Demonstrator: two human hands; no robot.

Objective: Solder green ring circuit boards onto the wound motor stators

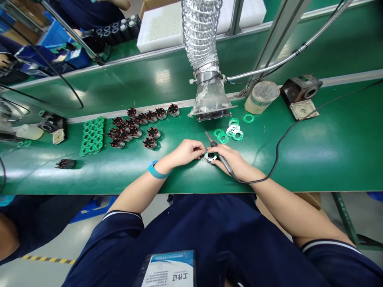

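Observation:
A motor part topped with a round green-and-white circuit board stands on the green bench between my two hands. My left hand, with a blue band at the wrist, is closed at the part's left edge; whether its pinched fingertips hold something small is hidden. On the other side my right hand holds a soldering iron, its tip pointing up and to the left, while the thumb and fingers touch the part's right side. Several loose ring boards lie just beyond my right hand.
Several wound motor parts and a green board panel are on the left. A fume duct hangs ahead. A round container and a metal stand are at the right. The iron's cable crosses the bench. People sit nearby.

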